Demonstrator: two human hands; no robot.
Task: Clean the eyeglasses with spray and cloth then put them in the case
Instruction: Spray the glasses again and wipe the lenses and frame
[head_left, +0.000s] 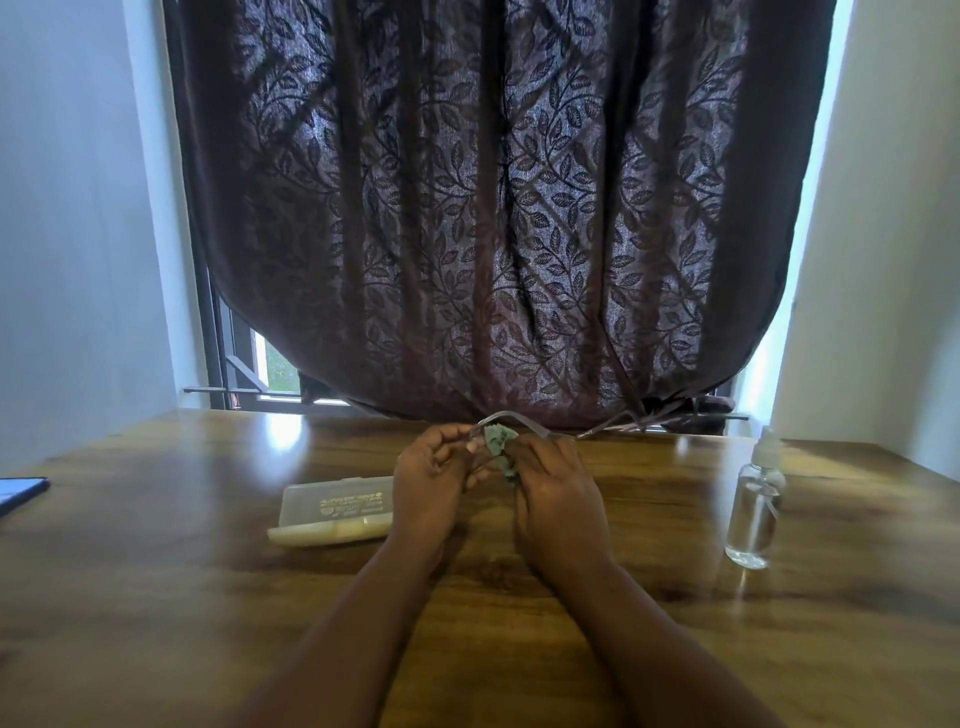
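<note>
- Both hands are up over the middle of the table (156, 597), working on the eyeglasses (511, 417). Looks like the wiping step to me.
- The left hand (428, 486) has its fingers curled round one end of the frame. The right hand (558, 499) pinches a small greenish cloth (500, 442) against the glasses, thumb side tucked in. Neither hand is anywhere near open.
- The glasses sit between the two hands, lifted off the table, mostly hidden. I can only really see a thin arm curving up and off to the right.
- Going by that, their long axis runs roughly left to right across the person. Can't tell which way the lenses face.
- To do this bit well I'd say: keep the left hand on the frame, not the lens, and rub with light circles so the thin frame doesn't twist. Do both sides of each lens.
- The spray bottle (756, 499) stands upright well off to the right, nobody touching it.
- The case (335, 512) lies shut just left of the left hand, long side running left to right. It needs opening before the glasses can go in.
</note>
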